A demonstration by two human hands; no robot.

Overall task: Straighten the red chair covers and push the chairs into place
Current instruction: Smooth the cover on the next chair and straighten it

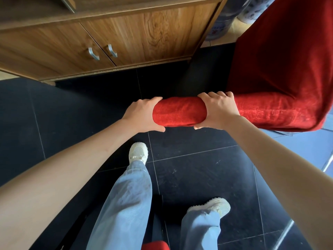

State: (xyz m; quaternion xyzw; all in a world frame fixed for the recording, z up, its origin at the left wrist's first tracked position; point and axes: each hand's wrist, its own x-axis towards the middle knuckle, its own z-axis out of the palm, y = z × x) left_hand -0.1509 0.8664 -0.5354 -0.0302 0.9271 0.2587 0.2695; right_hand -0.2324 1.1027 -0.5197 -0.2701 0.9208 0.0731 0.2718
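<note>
A chair in a red velvet cover fills the right side of the head view, with its padded top edge running left across the middle. My left hand grips the left end of that top edge, thumb underneath. My right hand grips the same edge a little further right, fingers curled over the far side. The cover's skirt hangs down at the right. A small piece of red fabric shows at the bottom edge between my legs.
A wooden cabinet with two metal door handles stands just beyond the chair. The floor is dark tile. Blue-and-white ceramic jars stand at the top right. My legs in light jeans and white shoes are below.
</note>
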